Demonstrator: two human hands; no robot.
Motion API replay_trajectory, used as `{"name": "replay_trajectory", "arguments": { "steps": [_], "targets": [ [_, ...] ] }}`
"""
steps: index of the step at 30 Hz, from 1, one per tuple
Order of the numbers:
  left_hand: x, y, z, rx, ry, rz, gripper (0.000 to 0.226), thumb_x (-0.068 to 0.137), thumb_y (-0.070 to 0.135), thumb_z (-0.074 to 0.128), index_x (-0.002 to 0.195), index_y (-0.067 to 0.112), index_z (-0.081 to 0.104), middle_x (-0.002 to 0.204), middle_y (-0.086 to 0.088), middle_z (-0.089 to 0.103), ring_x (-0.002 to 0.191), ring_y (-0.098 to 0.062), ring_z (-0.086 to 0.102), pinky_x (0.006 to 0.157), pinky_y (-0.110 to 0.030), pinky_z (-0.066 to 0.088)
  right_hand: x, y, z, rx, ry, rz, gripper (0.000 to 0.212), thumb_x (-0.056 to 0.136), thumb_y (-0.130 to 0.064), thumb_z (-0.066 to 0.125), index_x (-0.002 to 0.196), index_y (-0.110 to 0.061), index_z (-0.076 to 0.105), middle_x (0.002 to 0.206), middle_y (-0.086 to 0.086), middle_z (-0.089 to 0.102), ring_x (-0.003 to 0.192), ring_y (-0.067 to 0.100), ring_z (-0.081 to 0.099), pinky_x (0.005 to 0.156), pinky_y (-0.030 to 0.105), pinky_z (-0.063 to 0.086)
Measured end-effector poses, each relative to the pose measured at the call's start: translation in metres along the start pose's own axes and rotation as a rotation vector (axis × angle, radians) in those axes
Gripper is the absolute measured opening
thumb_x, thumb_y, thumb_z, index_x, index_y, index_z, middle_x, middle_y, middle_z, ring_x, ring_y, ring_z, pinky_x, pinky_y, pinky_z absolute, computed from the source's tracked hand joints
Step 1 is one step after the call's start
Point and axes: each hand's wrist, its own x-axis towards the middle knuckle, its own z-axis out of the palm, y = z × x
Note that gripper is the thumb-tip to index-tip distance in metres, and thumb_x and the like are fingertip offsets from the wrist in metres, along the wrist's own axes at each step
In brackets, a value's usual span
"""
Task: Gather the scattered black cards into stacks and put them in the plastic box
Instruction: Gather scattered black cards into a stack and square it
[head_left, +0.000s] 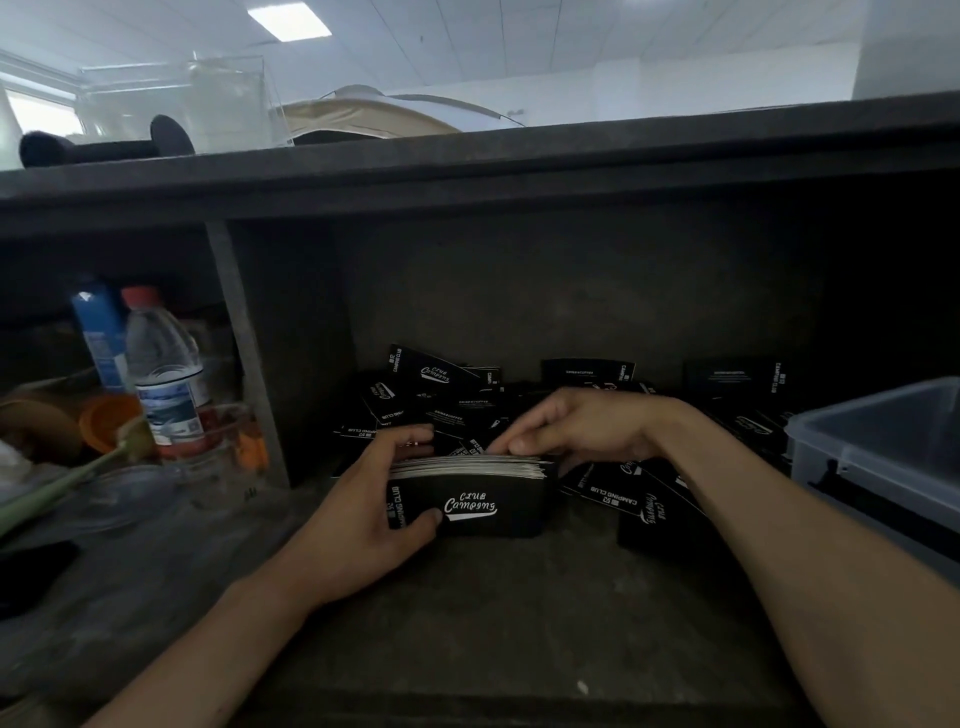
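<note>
The left grip (363, 501) is wrapped round the left end of an upright stack of black cards (483, 501), thumb on the front face. The right grip (576, 426) has curled fingertips pinching at the stack's top edge. The stack's mid-surface (519, 613), with loose cards (441, 387) littered behind and to its right, and the plastic box (878, 457) sits off to the right.

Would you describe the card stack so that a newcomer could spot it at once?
In the dark shelf, look right of the divider and left of the plastic box. Among loose cards there, the stack stands on edge between the left hand and right hand. It alone is squared up, with pale edges on top.
</note>
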Motion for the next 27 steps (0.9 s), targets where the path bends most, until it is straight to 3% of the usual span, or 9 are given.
{"name": "replay_trajectory", "arguments": {
  "steps": [3, 6, 9, 13, 15, 18, 22, 25, 27],
  "targets": [
    [0.0, 0.0, 0.0, 0.007, -0.006, 0.014, 0.07, 0.079, 0.017, 0.081, 0.133, 0.04, 0.041, 0.12, 0.028, 0.061, 0.116, 0.005, 0.059, 0.099, -0.014, 0.045, 0.012, 0.003, 0.0, 0.031, 0.184, -0.057, 0.026, 0.1, -0.021, 0.05, 0.122, -0.018, 0.064, 0.117, 0.003, 0.07, 0.109, 0.015, 0.065, 0.094, 0.037, 0.049],
    [-0.001, 0.002, -0.001, 0.029, 0.0, 0.049, 0.059, 0.08, 0.016, 0.08, 0.125, 0.04, 0.05, 0.119, 0.029, 0.06, 0.112, 0.004, 0.061, 0.095, -0.013, 0.047, 0.024, 0.018, -0.004, -0.453, 0.538, -0.07, 0.038, 0.091, -0.019, 0.065, 0.129, -0.018, 0.061, 0.128, 0.001, 0.062, 0.121, 0.015, 0.056, 0.105, 0.023, 0.038],
    [-0.002, 0.004, -0.002, 0.029, -0.002, 0.065, 0.058, 0.081, 0.018, 0.08, 0.125, 0.042, 0.052, 0.12, 0.026, 0.06, 0.115, 0.002, 0.059, 0.095, -0.012, 0.045, 0.032, 0.034, -0.006, -0.759, 0.467, 0.032, 0.05, 0.089, -0.026, 0.068, 0.136, -0.021, 0.053, 0.145, 0.001, 0.048, 0.134, 0.017, 0.042, 0.111, 0.025, 0.031],
    [-0.002, 0.001, -0.001, 0.065, -0.013, 0.087, 0.058, 0.082, 0.022, 0.078, 0.132, 0.037, 0.053, 0.122, 0.026, 0.055, 0.118, 0.001, 0.056, 0.099, -0.014, 0.044, 0.03, 0.032, -0.013, -0.825, 0.667, 0.076, 0.055, 0.075, -0.035, 0.08, 0.126, -0.027, 0.061, 0.12, 0.002, 0.06, 0.113, 0.02, 0.055, 0.098, 0.031, 0.044],
    [-0.001, 0.0, -0.002, 0.074, -0.013, 0.096, 0.054, 0.081, 0.023, 0.078, 0.129, 0.034, 0.056, 0.121, 0.024, 0.053, 0.117, -0.001, 0.056, 0.099, -0.015, 0.044, 0.026, 0.024, -0.016, -0.671, 0.785, -0.047, 0.037, 0.077, -0.022, 0.08, 0.113, -0.023, 0.071, 0.108, 0.002, 0.066, 0.103, 0.018, 0.062, 0.091, 0.026, 0.047],
    [0.0, -0.002, -0.001, 0.088, -0.012, 0.114, 0.053, 0.08, 0.033, 0.074, 0.129, 0.032, 0.055, 0.134, 0.019, 0.046, 0.127, -0.003, 0.05, 0.105, -0.015, 0.039, 0.011, 0.008, -0.015, -0.296, 0.659, -0.143, 0.024, 0.083, -0.012, 0.074, 0.105, -0.021, 0.075, 0.098, -0.003, 0.073, 0.098, 0.013, 0.067, 0.09, 0.02, 0.05],
    [0.0, 0.0, -0.001, 0.05, -0.012, 0.036, 0.07, 0.08, 0.029, 0.078, 0.137, 0.042, 0.038, 0.137, 0.022, 0.05, 0.127, 0.002, 0.051, 0.106, -0.019, 0.043, -0.003, -0.007, -0.003, -0.04, 0.115, -0.018, 0.027, 0.097, -0.015, 0.056, 0.122, -0.015, 0.066, 0.112, 0.003, 0.072, 0.105, 0.016, 0.067, 0.085, 0.025, 0.053],
    [-0.001, 0.003, -0.001, -0.014, -0.043, -0.007, 0.077, 0.082, 0.02, 0.078, 0.139, 0.045, 0.032, 0.124, 0.019, 0.062, 0.115, 0.004, 0.061, 0.098, -0.018, 0.049, 0.003, -0.002, -0.007, 0.003, 0.279, -0.026, 0.029, 0.099, -0.01, 0.049, 0.125, -0.014, 0.061, 0.119, 0.006, 0.069, 0.111, 0.021, 0.065, 0.085, 0.026, 0.05],
    [-0.002, 0.003, -0.001, 0.004, -0.04, 0.019, 0.067, 0.082, 0.027, 0.076, 0.136, 0.044, 0.039, 0.121, 0.021, 0.063, 0.113, 0.002, 0.062, 0.096, -0.019, 0.05, 0.004, 0.007, -0.018, -0.371, 0.446, 0.027, 0.04, 0.089, -0.008, 0.065, 0.127, -0.019, 0.061, 0.124, -0.003, 0.062, 0.12, 0.017, 0.057, 0.092, 0.022, 0.044]
  ]
}}
